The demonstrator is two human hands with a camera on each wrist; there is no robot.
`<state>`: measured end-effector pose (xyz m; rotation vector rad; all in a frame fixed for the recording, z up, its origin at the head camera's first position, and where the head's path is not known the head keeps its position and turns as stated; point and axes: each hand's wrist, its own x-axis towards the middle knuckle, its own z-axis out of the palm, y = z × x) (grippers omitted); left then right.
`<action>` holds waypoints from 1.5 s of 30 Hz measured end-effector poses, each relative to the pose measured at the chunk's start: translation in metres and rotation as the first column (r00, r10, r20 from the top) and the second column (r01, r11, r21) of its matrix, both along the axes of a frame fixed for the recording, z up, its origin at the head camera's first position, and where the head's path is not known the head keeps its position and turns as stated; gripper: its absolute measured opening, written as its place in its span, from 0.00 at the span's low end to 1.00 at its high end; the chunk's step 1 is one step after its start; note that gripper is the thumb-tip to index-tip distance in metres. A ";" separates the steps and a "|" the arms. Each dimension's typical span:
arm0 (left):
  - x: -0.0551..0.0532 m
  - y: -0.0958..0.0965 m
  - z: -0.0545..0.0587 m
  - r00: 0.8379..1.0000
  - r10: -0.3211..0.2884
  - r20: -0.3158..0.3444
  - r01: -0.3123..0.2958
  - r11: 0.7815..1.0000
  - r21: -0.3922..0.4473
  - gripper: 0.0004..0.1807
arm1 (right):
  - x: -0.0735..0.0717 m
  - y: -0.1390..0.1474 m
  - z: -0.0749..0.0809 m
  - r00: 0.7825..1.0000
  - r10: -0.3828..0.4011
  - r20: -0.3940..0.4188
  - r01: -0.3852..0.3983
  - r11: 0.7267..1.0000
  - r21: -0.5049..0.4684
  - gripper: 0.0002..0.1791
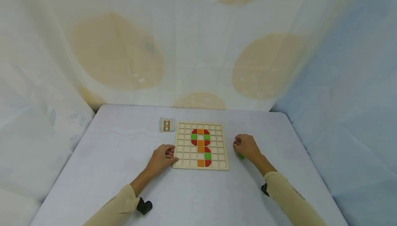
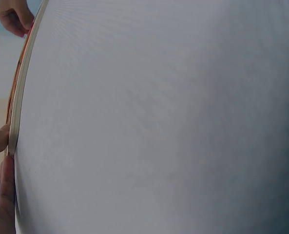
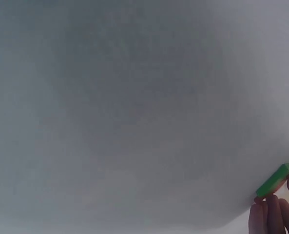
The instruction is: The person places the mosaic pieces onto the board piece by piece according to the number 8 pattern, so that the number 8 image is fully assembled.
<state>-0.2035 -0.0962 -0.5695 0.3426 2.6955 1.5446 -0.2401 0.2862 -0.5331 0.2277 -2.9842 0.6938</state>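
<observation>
A square wooden grid board (image 1: 183, 151) lies flat on the table. Red rounded pieces (image 1: 208, 163), orange squares (image 1: 201, 163) and green squares (image 1: 207, 156) fill some of its middle cells. At the board's left edge, my left hand (image 1: 161, 158) holds on with thumb and fingers. That edge runs past the fingertips (image 2: 7, 178) in the left wrist view. My right hand (image 1: 247, 147), right of the board, pinches a red piece (image 1: 234, 144). A green piece (image 1: 241, 156) shows below this hand, and the right wrist view has that green block (image 3: 275, 180) close by the fingertips.
A small pattern card (image 1: 166, 125), with a colored grid picture, lies beyond the board's upper left corner. White cloth covers the table (image 1: 130, 126). Hanging fabric with large tan spots (image 1: 198, 100) closes off the back and both sides.
</observation>
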 end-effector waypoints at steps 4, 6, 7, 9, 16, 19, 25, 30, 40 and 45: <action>0.001 0.001 0.000 1.000 0.006 0.013 -0.006 1.000 -0.016 0.27 | 0.002 -0.003 -0.002 1.000 -0.006 0.011 0.006 1.000 0.015 0.15; 0.001 0.001 0.000 1.000 0.011 0.021 -0.010 1.000 -0.022 0.27 | 0.002 -0.003 -0.002 0.999 -0.001 0.036 0.001 1.000 0.008 0.15; 0.001 0.002 0.000 1.000 0.012 0.022 -0.012 1.000 -0.025 0.27 | 0.002 -0.004 -0.002 0.999 0.004 0.046 -0.004 1.000 0.004 0.16; 0.001 0.002 0.000 1.000 0.017 0.018 -0.017 0.999 -0.029 0.27 | 0.002 -0.004 -0.002 0.998 0.014 0.054 -0.014 1.000 -0.016 0.16; -0.001 0.002 0.001 1.000 0.021 0.017 -0.020 0.999 -0.036 0.27 | 0.000 -0.003 0.001 0.999 0.027 0.042 -0.026 0.999 -0.035 0.16; -0.002 0.002 0.003 1.000 0.017 0.013 -0.017 0.999 -0.041 0.26 | 0.001 -0.002 0.002 0.999 0.032 0.042 -0.031 0.999 -0.025 0.16; -0.002 0.003 0.007 1.000 0.016 0.016 -0.015 0.999 -0.045 0.26 | -0.002 -0.001 0.000 0.999 0.040 0.026 -0.040 0.999 -0.005 0.15; 0.001 0.002 0.006 1.000 0.019 0.016 -0.019 0.999 -0.030 0.26 | -0.004 -0.006 0.001 0.998 0.061 0.021 -0.061 0.998 -0.020 0.14; -0.002 0.004 -0.001 1.000 0.004 0.008 -0.003 1.000 -0.020 0.26 | 0.008 -0.060 0.019 0.981 0.194 -0.009 -0.194 0.977 -0.086 0.14; -0.001 0.007 0.000 1.000 -0.010 0.011 0.011 1.000 -0.011 0.26 | 0.016 -0.087 0.018 0.948 0.317 -0.027 -0.318 0.946 -0.063 0.11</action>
